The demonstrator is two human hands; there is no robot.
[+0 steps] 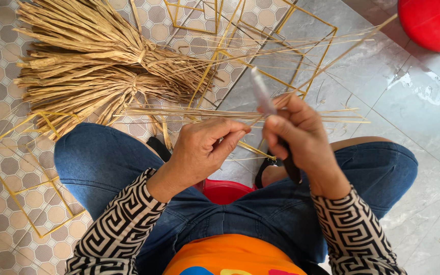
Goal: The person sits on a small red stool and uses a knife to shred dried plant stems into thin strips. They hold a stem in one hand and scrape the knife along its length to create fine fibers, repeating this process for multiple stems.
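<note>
Right hand (301, 135) closed, fingers (279, 133) wrapped round a black-handled knife (271, 119), blade pointing up and away. Left hand (204, 147) nearly closed, fingers (230, 135) pinching thin straw strands (189, 113) running sideways, just left of the right fingers. Beyond both sets of fingers, tied straw bundles (98, 66) and yellow wire frames (281, 46) on the tiled floor (418, 102). Red tub (434, 20) farther right.
</note>
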